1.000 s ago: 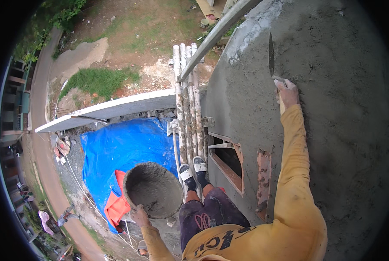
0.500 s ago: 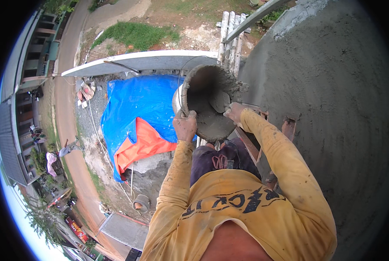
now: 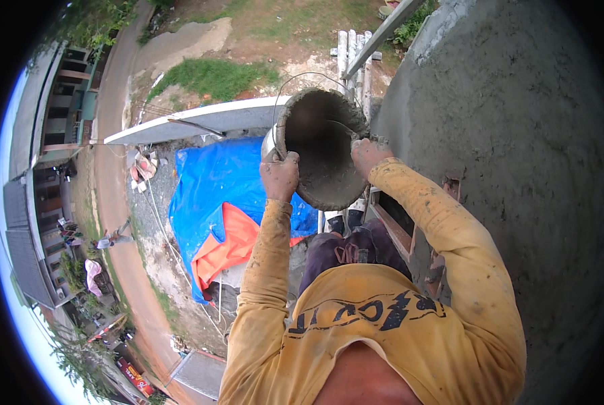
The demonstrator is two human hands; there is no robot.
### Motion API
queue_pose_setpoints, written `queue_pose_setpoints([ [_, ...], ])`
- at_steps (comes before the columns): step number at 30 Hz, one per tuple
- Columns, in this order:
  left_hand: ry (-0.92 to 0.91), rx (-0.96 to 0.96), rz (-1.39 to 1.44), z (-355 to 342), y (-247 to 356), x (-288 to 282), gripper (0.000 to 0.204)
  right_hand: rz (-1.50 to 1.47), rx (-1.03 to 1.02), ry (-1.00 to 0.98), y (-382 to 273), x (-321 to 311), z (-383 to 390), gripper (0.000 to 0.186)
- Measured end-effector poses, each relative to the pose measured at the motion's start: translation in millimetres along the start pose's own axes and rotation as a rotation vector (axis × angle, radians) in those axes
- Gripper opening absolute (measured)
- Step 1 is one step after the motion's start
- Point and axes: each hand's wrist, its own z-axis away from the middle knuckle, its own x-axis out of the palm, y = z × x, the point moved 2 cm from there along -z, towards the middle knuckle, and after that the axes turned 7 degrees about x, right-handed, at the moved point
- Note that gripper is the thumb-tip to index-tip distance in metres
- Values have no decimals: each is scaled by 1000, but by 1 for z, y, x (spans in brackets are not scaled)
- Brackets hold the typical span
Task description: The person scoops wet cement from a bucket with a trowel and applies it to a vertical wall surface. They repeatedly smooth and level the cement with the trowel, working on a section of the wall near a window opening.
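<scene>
Several poles [image 3: 343,54] and blue tarpaulin [image 3: 227,169] partly behind the bucket [image 3: 319,109], left hand [image 3: 279,178] clamped on it, right hand [image 3: 371,155], hold unclear

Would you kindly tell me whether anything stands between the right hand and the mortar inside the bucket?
Nothing visible does: the right hand is at the rim of the uncovered bucket, the mortar showing inside.

Whitish pole platform [image 3: 352,48], apparently under the person's feet [image 3: 336,223].

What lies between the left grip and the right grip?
In the head view: the open bucket, grey mortar inside, plus what looks like a trowel, edge-on, by the right grip.
</scene>
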Motion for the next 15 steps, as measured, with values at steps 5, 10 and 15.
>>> queue_pose_setpoints([
  [5,65,-7,-46,8,-34,-2,14,10,-73,-168,-33,15,30,21],
  [10,-50,-15,-146,19,-27,-1,21,-20,127,-98,-6,-5,18,19],
  [15,-8,31,-109,25,-37,7,20,-14,-35,-287,-26,26,53,27],
])
